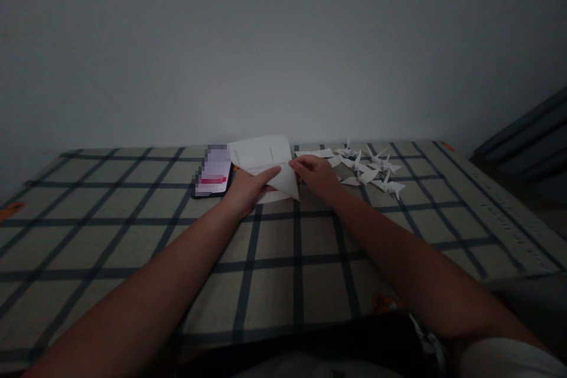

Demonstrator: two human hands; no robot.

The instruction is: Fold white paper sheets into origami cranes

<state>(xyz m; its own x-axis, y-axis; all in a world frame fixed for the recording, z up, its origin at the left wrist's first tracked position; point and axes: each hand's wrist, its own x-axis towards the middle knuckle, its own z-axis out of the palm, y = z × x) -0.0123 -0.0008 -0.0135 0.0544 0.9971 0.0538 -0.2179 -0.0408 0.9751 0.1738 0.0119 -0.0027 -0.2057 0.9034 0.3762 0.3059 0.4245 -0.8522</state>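
A white sheet of paper, partly folded, is held up a little above the checked cloth. My left hand grips its lower left part, thumb on top and fingers hidden beneath. At the paper's right edge my right hand pinches it between thumb and forefinger. A folded flap with a pointed corner hangs down between the hands. Close to my left hand lies a phone with a lit, blurred screen. Several white folded paper cranes rest just right of my right hand.
A checked cloth covers the table. Behind it rises a plain wall. A white paper strip lies behind my right hand. Dark ridged material stands past the right edge.
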